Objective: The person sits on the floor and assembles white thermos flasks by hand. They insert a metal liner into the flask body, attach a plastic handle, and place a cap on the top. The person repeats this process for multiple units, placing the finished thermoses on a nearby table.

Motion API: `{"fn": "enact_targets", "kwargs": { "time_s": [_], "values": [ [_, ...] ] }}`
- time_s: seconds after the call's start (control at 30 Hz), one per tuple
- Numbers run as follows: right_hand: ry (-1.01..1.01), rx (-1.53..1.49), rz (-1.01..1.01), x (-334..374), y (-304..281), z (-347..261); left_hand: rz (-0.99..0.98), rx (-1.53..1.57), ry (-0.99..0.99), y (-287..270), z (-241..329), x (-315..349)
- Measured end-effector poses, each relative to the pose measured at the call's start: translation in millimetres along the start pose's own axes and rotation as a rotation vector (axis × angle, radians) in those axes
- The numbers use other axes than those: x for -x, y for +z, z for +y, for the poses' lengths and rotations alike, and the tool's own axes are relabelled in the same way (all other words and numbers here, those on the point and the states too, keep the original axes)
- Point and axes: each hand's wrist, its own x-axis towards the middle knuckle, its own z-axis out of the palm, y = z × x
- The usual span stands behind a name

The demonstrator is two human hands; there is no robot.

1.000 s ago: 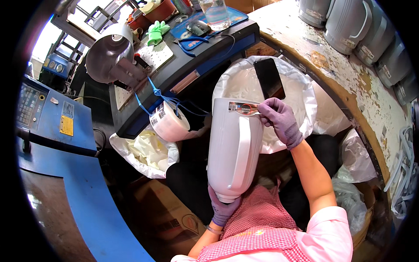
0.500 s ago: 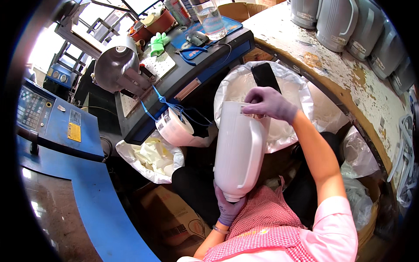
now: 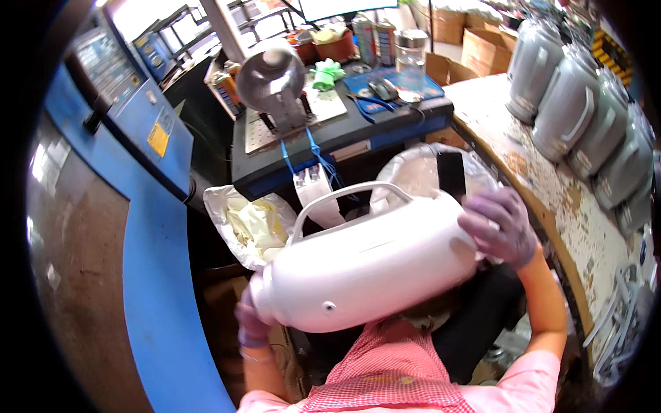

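A pale grey-white thermos flask casing (image 3: 372,275) lies on a slant across my lap, held up between both hands. Its long handle (image 3: 351,193) faces away from me, and a small round hole shows on the near side. My left hand (image 3: 253,316), in a purple glove, closes round the narrow neck end at the left. At the wide right end my right hand (image 3: 501,227), gloved alike, grips the rim. The fingers on its far side are partly hidden, and both hands are a little blurred.
Several grey flasks (image 3: 566,103) stand on the worn bench at right. Ahead, a dark table holds a metal cylinder fixture (image 3: 272,79), blue-handled pliers (image 3: 372,103) and a green glove (image 3: 326,74). A label roll (image 3: 317,193) hangs beside lined bins. A blue machine (image 3: 155,275) stands left.
The casing has swung from upright to nearly level, its neck now at the left and its handle on the far side. My left hand moved left and my right hand moved right and down.
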Motion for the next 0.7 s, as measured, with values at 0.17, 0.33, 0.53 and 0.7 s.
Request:
{"fn": "enact_targets", "kwargs": {
  "time_s": [0.17,0.33,0.53,0.7],
  "values": [
    [0.279,-0.478,0.009,-5.9,12.4,0.4,-0.071,0.154,0.162,-26.4,42.6,-109.4],
    [0.696,-0.261,0.156,-1.2,47.2,32.3,0.340,-0.775,0.634,-27.3,67.1,-350.4],
    [1.161,-1.051,0.424,-135.4,89.2,77.8,0.221,-0.696,0.360,-51.3,103.1,-447.7],
    [1.031,-1.033,0.379,-216.8,157.2,133.3,0.397,-0.163,0.452,9.4,133.1,-386.2]
  ]
}}
